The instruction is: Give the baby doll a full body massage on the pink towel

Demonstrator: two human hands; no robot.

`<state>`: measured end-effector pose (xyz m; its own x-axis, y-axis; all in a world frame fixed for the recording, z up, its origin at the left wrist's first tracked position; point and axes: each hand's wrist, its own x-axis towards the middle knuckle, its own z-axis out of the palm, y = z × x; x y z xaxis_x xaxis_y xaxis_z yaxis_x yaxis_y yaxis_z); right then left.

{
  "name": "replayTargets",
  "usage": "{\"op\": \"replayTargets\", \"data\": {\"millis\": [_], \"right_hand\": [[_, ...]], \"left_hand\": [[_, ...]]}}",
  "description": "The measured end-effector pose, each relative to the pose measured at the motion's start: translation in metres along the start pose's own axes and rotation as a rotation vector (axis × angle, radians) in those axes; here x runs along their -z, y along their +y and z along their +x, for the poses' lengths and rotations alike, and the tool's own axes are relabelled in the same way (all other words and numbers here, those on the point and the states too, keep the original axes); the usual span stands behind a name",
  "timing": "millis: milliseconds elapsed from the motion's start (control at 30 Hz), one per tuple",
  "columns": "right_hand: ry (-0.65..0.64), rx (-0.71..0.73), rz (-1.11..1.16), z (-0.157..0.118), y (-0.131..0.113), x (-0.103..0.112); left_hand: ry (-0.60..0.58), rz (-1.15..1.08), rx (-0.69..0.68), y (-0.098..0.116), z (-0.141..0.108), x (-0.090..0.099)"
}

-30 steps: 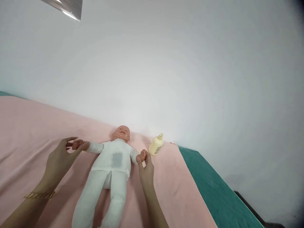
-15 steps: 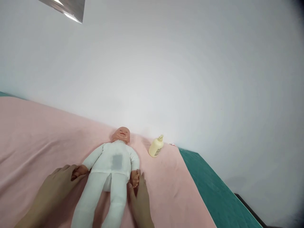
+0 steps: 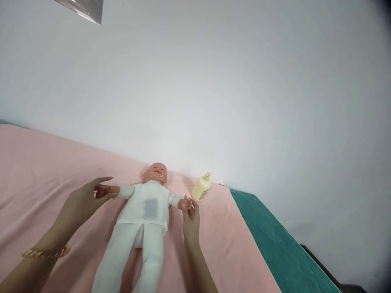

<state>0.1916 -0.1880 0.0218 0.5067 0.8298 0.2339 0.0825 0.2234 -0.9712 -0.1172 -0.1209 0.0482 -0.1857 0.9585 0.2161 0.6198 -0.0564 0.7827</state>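
Note:
A baby doll (image 3: 142, 203) in white clothes lies on its back, head toward the wall, with a grey patch on its chest. Both its arms are spread out to the sides. My left hand (image 3: 82, 203), wearing a gold bracelet (image 3: 45, 253), is closed around the doll's hand at the left, thumb below and one finger stretched out above. Between thumb and fingers, my right hand (image 3: 192, 221) grips the doll's other hand (image 3: 187, 202). Just beyond it stands a pale yellow pump bottle (image 3: 201, 188).
A pink sheet (image 3: 220, 240) covers most of the green surface (image 3: 275, 240), which shows along the right. Behind is a plain white wall (image 3: 214, 89). A shiny metallic object (image 3: 88, 9) hangs at the upper left, and a dark rail (image 3: 320, 262) runs at the lower right.
Both my hands have moved up and outward with the doll's hands. The doll's arms went from beside its body to stretched out sideways.

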Motion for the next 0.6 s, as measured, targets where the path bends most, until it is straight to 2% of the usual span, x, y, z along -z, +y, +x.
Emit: {"op": "replayTargets", "data": {"millis": [67,167,267,400,500,600], "right_hand": [[0.056,0.0,0.031,0.018,-0.002,-0.01],[0.106,0.031,0.025,0.045,0.002,-0.024],[0.06,0.073,0.008,0.072,0.012,-0.037],[-0.016,0.073,-0.028,0.104,0.031,-0.048],[-0.069,0.004,-0.086,0.126,0.049,-0.053],[-0.09,-0.103,-0.166,0.142,0.067,-0.055]], "left_hand": [[0.019,-0.015,-0.02,0.013,0.013,-0.005],[0.068,-0.214,0.015,0.028,0.033,-0.021],[0.061,-0.371,0.069,0.031,0.055,-0.045],[0.002,-0.536,0.139,0.025,0.076,-0.079],[-0.062,-0.496,0.152,0.022,0.082,-0.095],[-0.122,-0.384,0.129,0.019,0.087,-0.103]]}}
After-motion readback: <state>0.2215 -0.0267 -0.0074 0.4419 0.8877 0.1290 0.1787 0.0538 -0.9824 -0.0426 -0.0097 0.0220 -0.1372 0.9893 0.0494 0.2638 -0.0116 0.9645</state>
